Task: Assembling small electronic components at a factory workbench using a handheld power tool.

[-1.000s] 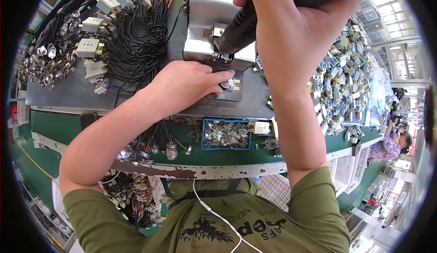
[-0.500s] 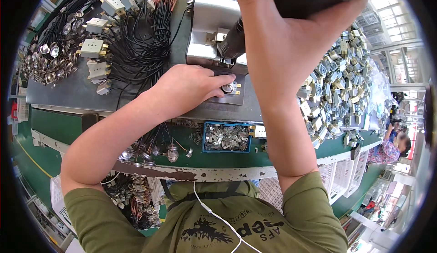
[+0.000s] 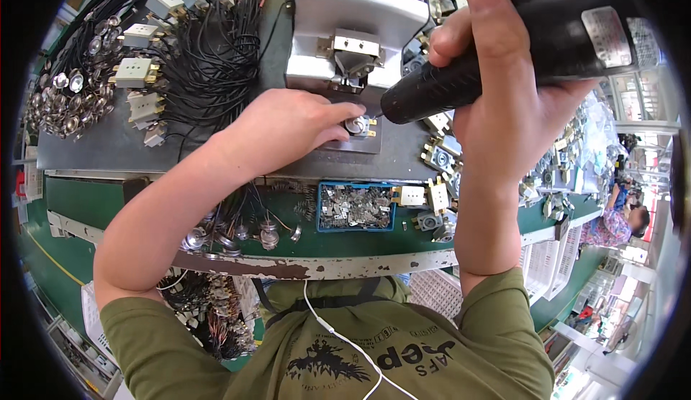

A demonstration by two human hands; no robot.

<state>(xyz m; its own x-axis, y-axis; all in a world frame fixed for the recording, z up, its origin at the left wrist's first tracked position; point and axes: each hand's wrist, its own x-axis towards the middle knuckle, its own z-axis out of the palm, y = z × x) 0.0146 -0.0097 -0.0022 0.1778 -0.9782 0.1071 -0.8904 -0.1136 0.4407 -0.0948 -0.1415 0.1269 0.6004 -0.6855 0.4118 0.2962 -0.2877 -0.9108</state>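
Note:
My left hand [image 3: 291,123] pinches a small square part with a round metal centre and brass terminals [image 3: 358,126]. It rests on a flat metal plate [image 3: 369,145] in front of a silver metal fixture [image 3: 359,12]. The thumb and index finger press against its left side and top. My right hand [image 3: 507,108] is wrapped round a black powered screwdriver [image 3: 450,90], held tilted to the right of the part. The driver's thin tip points left, close to the brass terminals; whether it touches them I cannot tell.
A bundle of black-sheathed leads [image 3: 223,76] with white terminal blocks lies left, beside shiny metal cups [image 3: 72,97]. A blue tray [image 3: 355,229] of small metal pieces stands near the front edge. Loose blocks [image 3: 430,197] lie beside it. Another person [image 3: 612,227] is at far right.
My right hand has brought the screwdriver down and to the right, away from the fixture, uncovering the white block on it. My left hand keeps its hold on the part.

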